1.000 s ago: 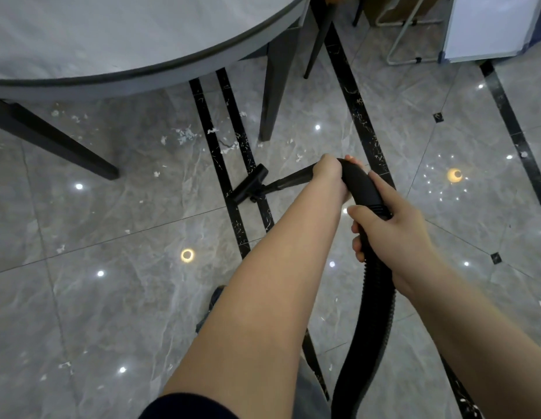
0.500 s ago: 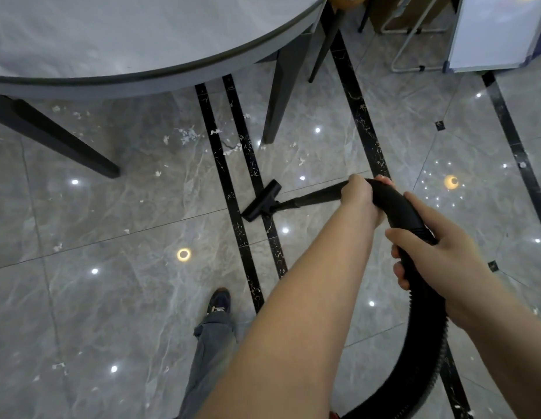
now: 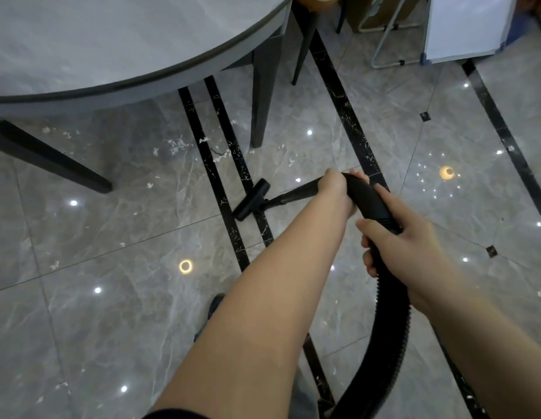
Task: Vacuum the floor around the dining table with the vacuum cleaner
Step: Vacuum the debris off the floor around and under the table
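Hands (image 3: 332, 192) on hose (image 3: 393, 313); table leg (image 3: 260, 101) beyond nozzle (image 3: 251, 201).

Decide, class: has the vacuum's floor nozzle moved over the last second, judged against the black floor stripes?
Yes. The floor nozzle has slid back toward the person along the twin black stripes, away from the table leg and the white scraps.

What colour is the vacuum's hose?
Black. The ribbed hose shows in the head view, running down from the right hand.
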Motion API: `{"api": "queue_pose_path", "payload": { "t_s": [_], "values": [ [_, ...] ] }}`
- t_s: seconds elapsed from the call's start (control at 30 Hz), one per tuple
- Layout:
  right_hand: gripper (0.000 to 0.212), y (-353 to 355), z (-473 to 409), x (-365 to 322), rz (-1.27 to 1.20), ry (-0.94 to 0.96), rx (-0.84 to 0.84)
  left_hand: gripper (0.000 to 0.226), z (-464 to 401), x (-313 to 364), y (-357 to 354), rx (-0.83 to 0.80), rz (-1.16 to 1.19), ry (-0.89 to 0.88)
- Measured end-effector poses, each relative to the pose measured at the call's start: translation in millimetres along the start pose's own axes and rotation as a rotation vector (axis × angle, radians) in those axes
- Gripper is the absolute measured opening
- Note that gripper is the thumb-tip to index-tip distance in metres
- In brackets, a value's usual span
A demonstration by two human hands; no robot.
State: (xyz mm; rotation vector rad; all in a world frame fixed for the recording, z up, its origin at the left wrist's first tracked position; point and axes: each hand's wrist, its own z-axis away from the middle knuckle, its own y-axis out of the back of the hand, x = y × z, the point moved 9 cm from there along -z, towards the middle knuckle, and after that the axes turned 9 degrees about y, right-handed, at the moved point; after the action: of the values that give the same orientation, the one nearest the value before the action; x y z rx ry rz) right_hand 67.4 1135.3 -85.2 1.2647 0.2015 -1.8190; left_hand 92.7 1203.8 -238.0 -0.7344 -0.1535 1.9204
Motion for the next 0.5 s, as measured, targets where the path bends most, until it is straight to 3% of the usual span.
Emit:
{"api": "queue_pose_path", "payload": {
  "t_s": [0.23, 0.4, 0.5],
  "values": [
    [0.071, -3, -7, 10, -0.077, 0.009, -0.042, 0.016, -15, 0, 2, 0.066, -0.009, 0.019],
    [0.062, 42, 1, 21, -0.108, -0.036, 0.02, 0.019, -35, -55, -5, 0.084, 0.083, 0.111],
    [0.065, 71, 8, 28, -0.136, -0.069, 0.066, 0.02, -49, -92, -6, 0.105, -0.016, 0.161]
  ]
}}
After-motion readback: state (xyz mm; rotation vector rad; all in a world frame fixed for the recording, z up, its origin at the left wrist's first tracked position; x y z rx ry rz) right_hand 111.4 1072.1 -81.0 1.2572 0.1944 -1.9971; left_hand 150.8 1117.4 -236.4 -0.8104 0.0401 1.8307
